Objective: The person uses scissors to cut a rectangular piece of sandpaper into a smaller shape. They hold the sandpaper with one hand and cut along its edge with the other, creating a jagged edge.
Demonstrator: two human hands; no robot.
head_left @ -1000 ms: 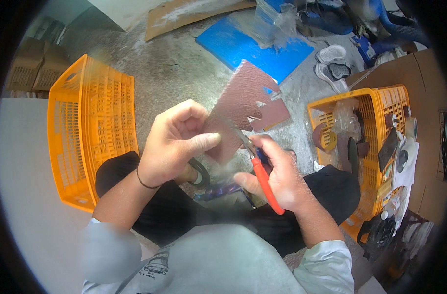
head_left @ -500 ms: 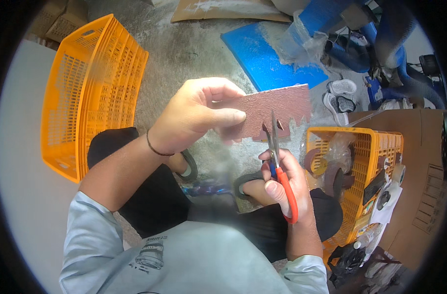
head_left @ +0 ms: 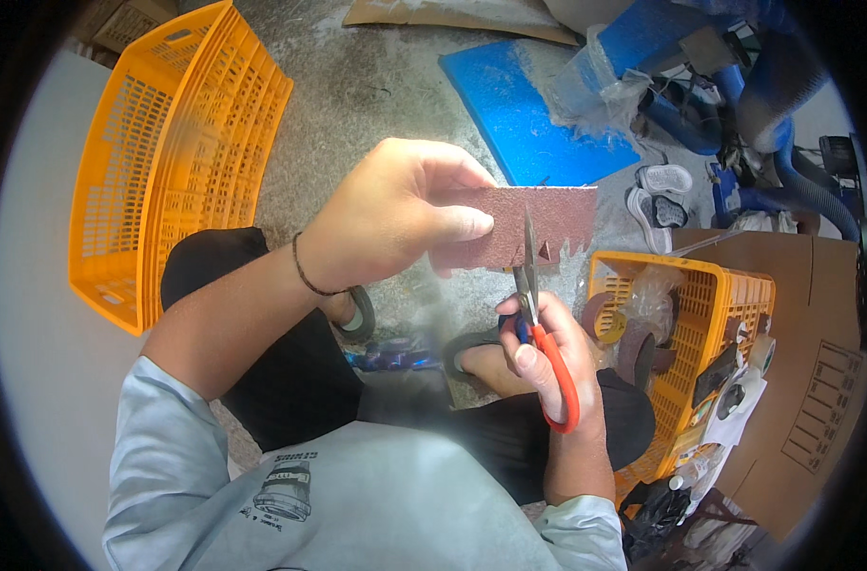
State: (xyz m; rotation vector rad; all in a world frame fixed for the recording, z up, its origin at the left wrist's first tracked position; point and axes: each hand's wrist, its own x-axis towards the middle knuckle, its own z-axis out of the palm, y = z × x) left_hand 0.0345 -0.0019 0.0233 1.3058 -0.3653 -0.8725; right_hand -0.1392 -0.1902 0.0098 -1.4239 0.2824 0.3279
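Sandpaper sheet [head_left: 538, 224] turned from tilted to level, raised; scissors [head_left: 538, 314] now upright, blades cutting into lower edge.

a big brown cardboard box [head_left: 814, 381] stands at the right edge, just beside the orange basket [head_left: 685, 276], with a dark printed panel of ruled boxes [head_left: 821, 404] on its side. flattened brown cardboard [head_left: 452, 13] lies on the floor at the top. more brown boxes [head_left: 119, 19] sit in the top left corner. a crumpled clear plastic bag [head_left: 595, 90] rests by the blue board [head_left: 528, 114].
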